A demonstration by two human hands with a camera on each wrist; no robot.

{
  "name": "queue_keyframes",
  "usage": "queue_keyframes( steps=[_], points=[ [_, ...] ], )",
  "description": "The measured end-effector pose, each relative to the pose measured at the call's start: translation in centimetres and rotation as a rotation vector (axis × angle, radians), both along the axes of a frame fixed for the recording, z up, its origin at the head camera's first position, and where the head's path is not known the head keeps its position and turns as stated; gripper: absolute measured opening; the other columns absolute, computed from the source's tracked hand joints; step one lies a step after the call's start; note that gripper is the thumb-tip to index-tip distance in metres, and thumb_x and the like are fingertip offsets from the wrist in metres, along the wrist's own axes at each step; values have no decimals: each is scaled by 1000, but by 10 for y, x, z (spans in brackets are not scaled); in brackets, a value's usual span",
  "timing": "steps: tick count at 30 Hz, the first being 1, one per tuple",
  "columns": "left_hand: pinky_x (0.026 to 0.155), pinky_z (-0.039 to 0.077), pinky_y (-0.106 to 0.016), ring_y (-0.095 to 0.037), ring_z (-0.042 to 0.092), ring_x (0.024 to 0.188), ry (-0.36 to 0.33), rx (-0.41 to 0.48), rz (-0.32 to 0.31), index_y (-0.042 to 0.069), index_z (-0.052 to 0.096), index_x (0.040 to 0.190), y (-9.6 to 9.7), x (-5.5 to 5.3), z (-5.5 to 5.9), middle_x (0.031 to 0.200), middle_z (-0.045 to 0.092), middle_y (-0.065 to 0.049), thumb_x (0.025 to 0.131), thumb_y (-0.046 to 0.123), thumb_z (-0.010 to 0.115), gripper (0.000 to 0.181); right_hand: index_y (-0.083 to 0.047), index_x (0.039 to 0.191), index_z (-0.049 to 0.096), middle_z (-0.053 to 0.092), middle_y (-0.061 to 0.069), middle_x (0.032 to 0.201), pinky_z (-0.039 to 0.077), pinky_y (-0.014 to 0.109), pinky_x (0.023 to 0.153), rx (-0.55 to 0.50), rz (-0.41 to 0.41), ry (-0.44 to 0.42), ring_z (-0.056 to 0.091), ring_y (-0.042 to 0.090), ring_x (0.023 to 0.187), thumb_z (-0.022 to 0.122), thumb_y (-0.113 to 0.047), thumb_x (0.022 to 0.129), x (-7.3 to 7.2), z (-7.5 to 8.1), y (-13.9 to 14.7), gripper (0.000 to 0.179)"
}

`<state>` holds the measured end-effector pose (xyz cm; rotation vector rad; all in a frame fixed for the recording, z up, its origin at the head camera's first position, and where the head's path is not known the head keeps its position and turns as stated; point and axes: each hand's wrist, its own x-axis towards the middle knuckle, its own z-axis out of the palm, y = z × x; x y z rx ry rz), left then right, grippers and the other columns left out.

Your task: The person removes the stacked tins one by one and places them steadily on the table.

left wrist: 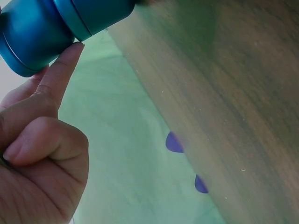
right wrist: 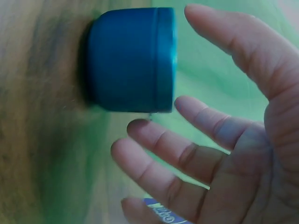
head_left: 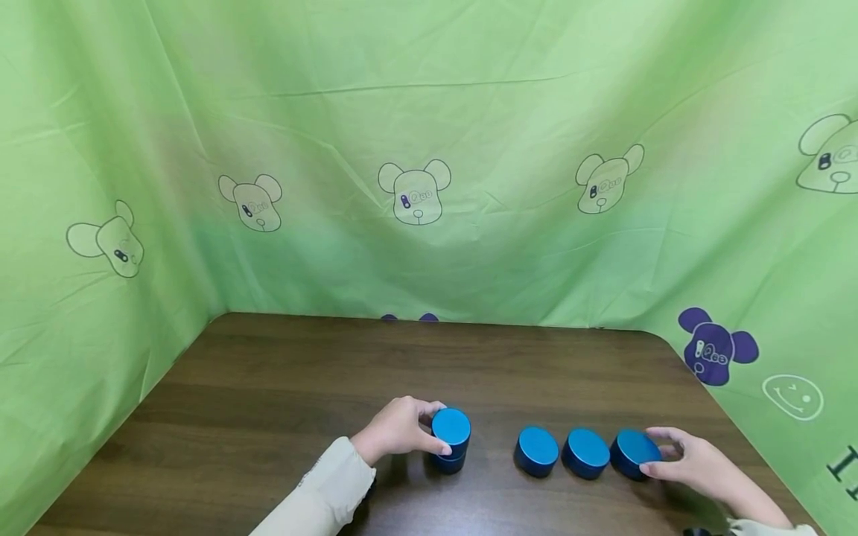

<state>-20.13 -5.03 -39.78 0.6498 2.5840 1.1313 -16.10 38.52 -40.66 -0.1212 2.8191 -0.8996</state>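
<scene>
My left hand [head_left: 405,428] pinches the upper of two stacked blue round tins [head_left: 451,426], thumb on the near side and fingers on the far side. Directly under it stands the lower blue tin [head_left: 447,464]. In the left wrist view the two tins meet end to end, and a fingertip lies near their joint. At the right, my right hand [head_left: 693,465] has its thumb and fingers spread around the rightmost blue tin [head_left: 635,452]. The right wrist view shows that lidded tin [right wrist: 133,60] upright, with visible gaps between it and the fingers.
Two more blue tins, a left one [head_left: 537,450] and a middle one [head_left: 586,452], stand in a row beside the rightmost one. Everything rests on a brown wooden table [head_left: 302,372]. A green printed curtain [head_left: 415,268] encloses its back and sides.
</scene>
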Motion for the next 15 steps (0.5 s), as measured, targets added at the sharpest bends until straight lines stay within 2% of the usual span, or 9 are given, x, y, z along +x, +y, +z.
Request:
queue_keyframes(
  steps=[7,15],
  points=[
    [81,52,-31,-12,66,90,4,14,-9,5,64,124,0,0,0,102,71,-4,73,22,84,57,20,122,45,63,32,103,47,55,81,32,-37,9,60,45,99,70,-25,86,1,9,-5,64],
    [81,51,-30,-11,65,90,7,9,-9,6,64,124,0,1,-1,100,71,-1,74,23,84,56,15,124,48,62,33,104,46,58,78,122,-44,118,58,48,98,72,-29,83,1,14,-13,65]
  ],
)
